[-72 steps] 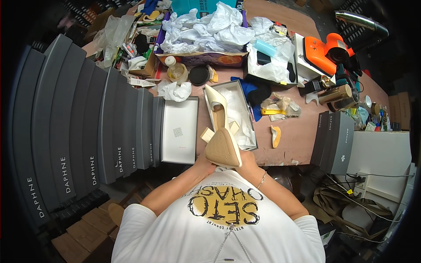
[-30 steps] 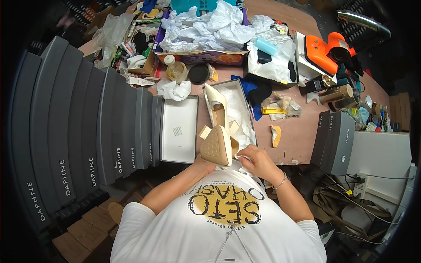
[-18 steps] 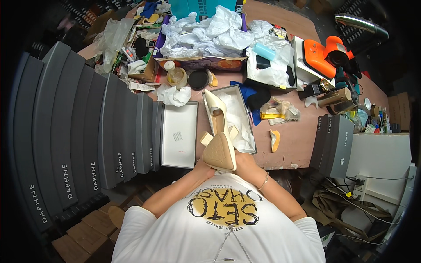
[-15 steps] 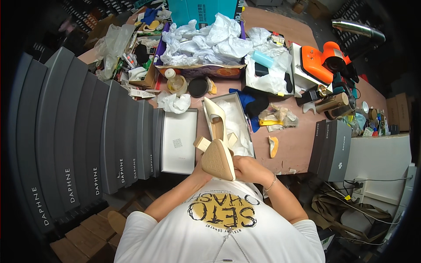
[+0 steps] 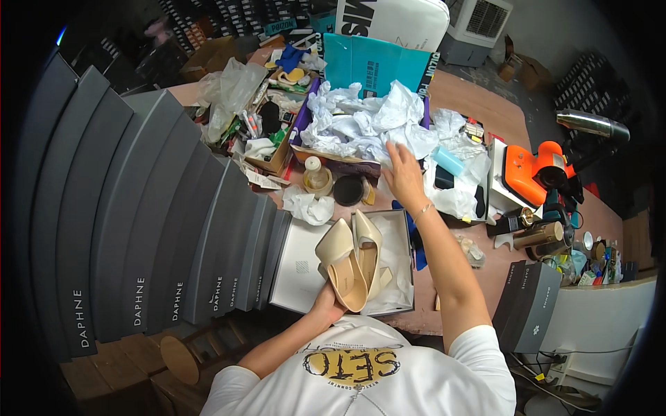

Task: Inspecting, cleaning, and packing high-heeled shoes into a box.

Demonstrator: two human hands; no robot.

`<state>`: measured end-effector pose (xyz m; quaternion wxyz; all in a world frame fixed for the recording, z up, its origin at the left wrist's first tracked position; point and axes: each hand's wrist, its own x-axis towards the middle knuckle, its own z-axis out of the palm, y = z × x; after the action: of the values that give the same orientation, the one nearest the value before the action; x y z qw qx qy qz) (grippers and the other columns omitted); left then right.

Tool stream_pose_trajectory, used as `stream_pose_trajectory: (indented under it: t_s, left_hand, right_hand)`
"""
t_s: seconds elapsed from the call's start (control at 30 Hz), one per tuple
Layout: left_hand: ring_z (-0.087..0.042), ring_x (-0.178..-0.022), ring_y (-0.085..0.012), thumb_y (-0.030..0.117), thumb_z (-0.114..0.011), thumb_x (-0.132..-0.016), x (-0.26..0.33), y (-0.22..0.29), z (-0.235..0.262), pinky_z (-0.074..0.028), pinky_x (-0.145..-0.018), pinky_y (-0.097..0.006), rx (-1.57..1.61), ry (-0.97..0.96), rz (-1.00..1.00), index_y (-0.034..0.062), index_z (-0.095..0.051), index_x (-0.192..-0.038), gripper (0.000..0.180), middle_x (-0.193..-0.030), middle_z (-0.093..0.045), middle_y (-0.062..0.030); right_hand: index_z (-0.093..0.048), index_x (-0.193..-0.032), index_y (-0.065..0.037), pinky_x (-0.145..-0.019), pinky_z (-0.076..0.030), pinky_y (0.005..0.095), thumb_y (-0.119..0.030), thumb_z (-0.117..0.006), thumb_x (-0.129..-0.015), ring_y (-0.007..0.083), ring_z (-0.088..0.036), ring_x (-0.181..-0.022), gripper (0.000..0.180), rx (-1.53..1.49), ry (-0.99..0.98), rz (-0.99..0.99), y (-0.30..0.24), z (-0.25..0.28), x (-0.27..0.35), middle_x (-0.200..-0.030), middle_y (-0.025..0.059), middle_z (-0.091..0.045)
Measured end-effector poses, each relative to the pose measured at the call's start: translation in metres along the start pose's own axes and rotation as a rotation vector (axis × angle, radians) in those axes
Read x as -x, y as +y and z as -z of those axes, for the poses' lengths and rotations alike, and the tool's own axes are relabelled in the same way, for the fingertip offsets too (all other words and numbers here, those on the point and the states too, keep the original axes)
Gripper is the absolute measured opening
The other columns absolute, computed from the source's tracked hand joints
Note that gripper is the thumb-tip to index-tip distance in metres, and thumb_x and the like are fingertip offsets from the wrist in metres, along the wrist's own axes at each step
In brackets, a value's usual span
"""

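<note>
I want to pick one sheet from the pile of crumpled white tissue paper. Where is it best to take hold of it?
Probably pinch a raised fold at the near edge of the white tissue paper, coming from above on the person's side, where the right hand already reaches. The crumpled peaks stand up and give the fingers something to grip.

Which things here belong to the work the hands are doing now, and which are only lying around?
In use:
- left hand holding a beige shoe
- open shoe box beneath it
- right hand on the white tissue paper

Lying about:
- orange tool
- stack of grey boxes
- small bottle
- black tin
</note>
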<state>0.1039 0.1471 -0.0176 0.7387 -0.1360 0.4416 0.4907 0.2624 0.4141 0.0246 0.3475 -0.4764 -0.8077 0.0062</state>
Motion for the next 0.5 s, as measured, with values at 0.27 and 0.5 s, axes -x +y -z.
stream_pose_trajectory:
  t_s: [0.27,0.5]
  left_hand:
    - [-0.054,-0.116,-0.0207,0.039,-0.046,-0.098,-0.005,-0.001,0.005,-0.047,-0.098,-0.043,-0.157,-0.007,-0.121,0.0116,-0.045,-0.131,0.043,-0.126,-0.054,-0.0072]
    - [-0.056,-0.112,-0.0227,0.040,-0.056,-0.092,0.009,-0.023,-0.006,-0.045,-0.093,-0.038,-1.032,-0.445,-0.238,0.0065,-0.051,-0.124,0.047,-0.120,-0.057,-0.0110]
  right_hand:
    - [-0.028,-0.146,-0.004,-0.101,-0.040,0.0384,-0.044,-0.076,-0.077,0.0311,-0.047,-0.124,0.093,-0.780,-0.691,-0.168,-0.094,0.049,0.112,-0.141,0.0177,-0.041]
    - [-0.014,-0.148,0.003,-0.107,-0.033,0.0360,-0.024,-0.079,-0.074,0.0305,-0.042,-0.129,0.102,-0.952,-0.273,-0.738,-0.107,0.124,0.194,-0.140,0.0227,-0.040]
